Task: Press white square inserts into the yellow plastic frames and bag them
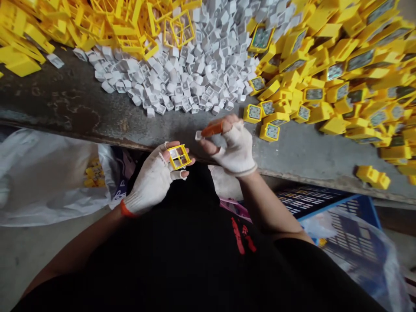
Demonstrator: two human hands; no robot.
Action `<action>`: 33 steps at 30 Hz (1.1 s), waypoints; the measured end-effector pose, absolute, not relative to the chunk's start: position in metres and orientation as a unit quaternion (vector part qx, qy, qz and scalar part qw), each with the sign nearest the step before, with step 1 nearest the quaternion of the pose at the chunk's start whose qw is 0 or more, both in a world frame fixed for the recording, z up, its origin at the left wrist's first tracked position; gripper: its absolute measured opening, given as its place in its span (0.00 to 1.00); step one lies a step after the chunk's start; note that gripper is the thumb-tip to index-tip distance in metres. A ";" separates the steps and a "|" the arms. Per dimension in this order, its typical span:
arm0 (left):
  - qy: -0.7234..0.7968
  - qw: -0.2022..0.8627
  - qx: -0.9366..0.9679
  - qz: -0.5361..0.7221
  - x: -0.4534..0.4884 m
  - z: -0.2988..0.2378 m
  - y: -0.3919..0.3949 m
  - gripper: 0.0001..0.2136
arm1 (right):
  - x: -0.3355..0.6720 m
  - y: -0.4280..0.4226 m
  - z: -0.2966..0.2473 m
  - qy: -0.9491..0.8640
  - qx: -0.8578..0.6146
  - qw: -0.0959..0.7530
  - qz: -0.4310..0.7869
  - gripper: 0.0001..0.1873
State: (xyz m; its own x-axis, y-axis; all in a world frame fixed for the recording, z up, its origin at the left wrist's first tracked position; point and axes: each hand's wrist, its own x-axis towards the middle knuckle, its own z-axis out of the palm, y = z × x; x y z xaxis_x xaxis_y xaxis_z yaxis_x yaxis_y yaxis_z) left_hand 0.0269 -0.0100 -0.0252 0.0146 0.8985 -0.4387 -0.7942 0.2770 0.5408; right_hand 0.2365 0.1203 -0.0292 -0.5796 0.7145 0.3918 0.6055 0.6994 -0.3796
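My left hand point(156, 175), in a fingerless white knit glove, grips a small yellow plastic frame point(187, 161) divided into window-like squares. At least one white piece point(173, 153) sits in its upper left square; the other squares are hard to make out. To the right, my right hand point(232, 143) wears a similar glove with an orange cover on one finger. Thumb and that finger pinch a small white plastic cap point(198, 135), held just apart from the frame. Both hands are at the near edge of the grey workbench point(152, 130).
A heap of white caps point(195, 78) spreads behind my hands. Yellow frames point(117, 26) pile up at back left, yellow box-like pieces with grey-green faces point(312, 93) at right. Below the bench are a white plastic bag point(58, 173) and a blue crate point(367, 208).
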 end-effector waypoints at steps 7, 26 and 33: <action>0.384 0.689 0.126 0.601 0.029 -0.027 -0.017 0.20 | 0.210 0.079 -0.052 -0.858 -0.271 0.420 0.121 0.16; 0.430 0.639 0.063 0.635 0.022 -0.024 -0.016 0.20 | 0.196 0.197 -0.029 -0.899 -0.419 0.120 0.048 0.07; 0.435 0.616 0.136 0.643 0.021 -0.029 -0.017 0.22 | 0.216 0.122 0.015 -0.943 -0.219 0.148 0.202 0.10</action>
State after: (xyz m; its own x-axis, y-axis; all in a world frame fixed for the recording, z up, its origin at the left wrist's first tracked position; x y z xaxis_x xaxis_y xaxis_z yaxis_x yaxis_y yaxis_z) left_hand 0.0206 -0.0172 -0.0288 -0.2052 0.9099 -0.3605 -0.6739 0.1357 0.7262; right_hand 0.2158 0.1219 0.0155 -0.8602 0.4730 0.1905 0.3534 0.8223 -0.4460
